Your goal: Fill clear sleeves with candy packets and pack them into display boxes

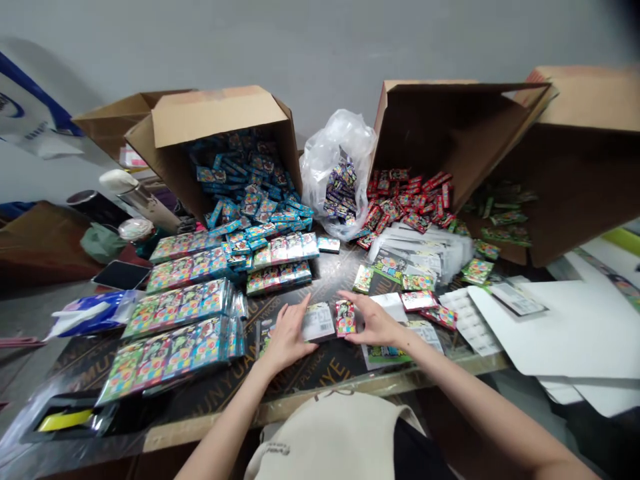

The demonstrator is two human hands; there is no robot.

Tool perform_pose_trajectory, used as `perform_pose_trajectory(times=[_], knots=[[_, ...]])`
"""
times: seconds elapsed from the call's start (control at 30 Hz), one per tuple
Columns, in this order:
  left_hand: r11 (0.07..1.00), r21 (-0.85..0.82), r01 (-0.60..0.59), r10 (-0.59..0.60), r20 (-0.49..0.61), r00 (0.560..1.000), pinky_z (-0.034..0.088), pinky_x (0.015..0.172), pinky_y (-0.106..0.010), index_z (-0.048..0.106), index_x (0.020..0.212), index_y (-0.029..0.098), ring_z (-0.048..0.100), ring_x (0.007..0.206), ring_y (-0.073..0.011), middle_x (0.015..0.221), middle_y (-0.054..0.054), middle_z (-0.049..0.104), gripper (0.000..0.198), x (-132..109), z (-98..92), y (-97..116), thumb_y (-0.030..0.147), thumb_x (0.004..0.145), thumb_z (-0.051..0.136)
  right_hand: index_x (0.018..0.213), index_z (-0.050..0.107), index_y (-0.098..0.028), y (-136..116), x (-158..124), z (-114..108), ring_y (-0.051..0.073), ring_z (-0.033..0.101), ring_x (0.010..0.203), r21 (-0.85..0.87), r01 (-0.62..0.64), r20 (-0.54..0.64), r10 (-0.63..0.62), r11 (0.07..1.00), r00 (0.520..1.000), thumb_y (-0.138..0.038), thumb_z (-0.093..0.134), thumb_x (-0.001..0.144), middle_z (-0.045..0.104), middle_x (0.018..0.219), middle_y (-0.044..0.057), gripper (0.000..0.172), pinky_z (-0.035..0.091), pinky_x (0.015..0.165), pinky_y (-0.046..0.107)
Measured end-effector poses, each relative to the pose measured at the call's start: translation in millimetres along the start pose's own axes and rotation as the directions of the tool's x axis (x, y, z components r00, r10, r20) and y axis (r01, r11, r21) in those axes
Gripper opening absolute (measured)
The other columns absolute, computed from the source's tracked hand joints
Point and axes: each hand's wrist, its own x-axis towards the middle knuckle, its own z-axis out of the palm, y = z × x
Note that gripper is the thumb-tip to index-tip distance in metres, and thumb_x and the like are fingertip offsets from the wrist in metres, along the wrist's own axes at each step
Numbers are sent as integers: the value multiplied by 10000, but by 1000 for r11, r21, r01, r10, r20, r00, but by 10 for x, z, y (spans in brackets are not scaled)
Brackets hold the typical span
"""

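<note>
My left hand (287, 335) lies flat with its fingers apart, the fingertips against a small packet with a white back card (318, 322). My right hand (374, 321) reaches in from the other side, its fingertips touching a red patterned packet (345, 318). The two packets lie side by side on a dark plywood tabletop (320, 280) printed with pale lettering. Several long strips of colourful packets (175, 340) lie in rows to the left of my left hand. More loose packets and white cards (420, 300) are scattered to the right of my right hand.
Tipped cardboard boxes spill blue packets (245, 187), red packets (405, 200) and green packets (500, 213) towards the table. A clear plastic bag (340, 173) holds purple packets. White boards (555, 327) lie at the right, and a beige canvas bag (333, 443) sits at the near edge.
</note>
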Motion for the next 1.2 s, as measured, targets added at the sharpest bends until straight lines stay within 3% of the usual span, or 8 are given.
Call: perform_pose_trajectory(times=[0.23,0.37,0.6,0.73,0.87,1.0,1.07,1.2], knots=[[998,-56,7,-11,-73,997,177,1041,-498,97,1383,226,436,1143,-263,1233,-96,473,985,10,-104,51,301,583,667,1385,94,-203,-118,37,51,259,364,1227,-7,-28,-92,27,1000,995,-509,651,668,409,1323,143,958,156,1030,484],[997,-62,55,-63,-131,989,248,992,-505,105,1383,217,468,1092,-281,1166,-99,516,992,44,-108,63,319,578,676,1387,82,-238,-180,43,100,190,448,1166,44,-76,-46,78,996,996,-391,463,854,537,1215,89,673,122,1039,467],[996,32,82,-81,-28,996,201,1003,-511,231,1357,248,448,1106,-277,1165,-84,519,924,66,69,-57,341,566,700,1345,291,-207,497,263,-132,341,324,1214,-158,-375,-219,338,913,915,-345,661,624,451,1268,137,822,86,996,554],[984,-108,143,-159,-159,974,239,996,-484,388,1278,264,429,1129,-272,1193,-90,498,737,150,7,59,438,623,676,1353,259,-238,470,377,-214,273,437,1112,243,-355,-124,392,903,912,-264,667,587,521,1151,88,869,179,1005,479],[918,-393,50,-156,-242,958,344,940,-374,493,1182,246,452,1105,-230,1184,-81,489,542,236,-223,375,411,687,642,1323,282,-255,84,359,-106,205,565,904,824,-437,382,218,360,898,-402,551,714,591,978,44,682,427,803,373],[828,-547,123,-213,-105,971,394,799,-295,634,696,179,533,852,-174,836,-30,549,184,260,-281,480,361,678,653,1232,401,-202,-93,279,68,201,608,705,751,-660,656,81,35,751,-625,304,783,622,857,66,625,479,593,330],[751,-630,198,-301,-59,952,390,721,-265,596,593,156,518,736,-144,717,-8,526,227,251,-227,425,361,668,657,1277,335,-223,-119,242,100,205,607,764,796,-584,542,240,162,805,-673,272,780,614,947,80,673,480,642,347],[538,-789,298,-427,50,903,359,585,-227,549,537,135,455,589,-100,619,16,480,327,227,-111,315,422,646,660,1361,188,-253,-221,181,17,267,333,1227,587,-191,1,236,787,972,-524,670,614,308,1375,95,929,262,1004,428]])
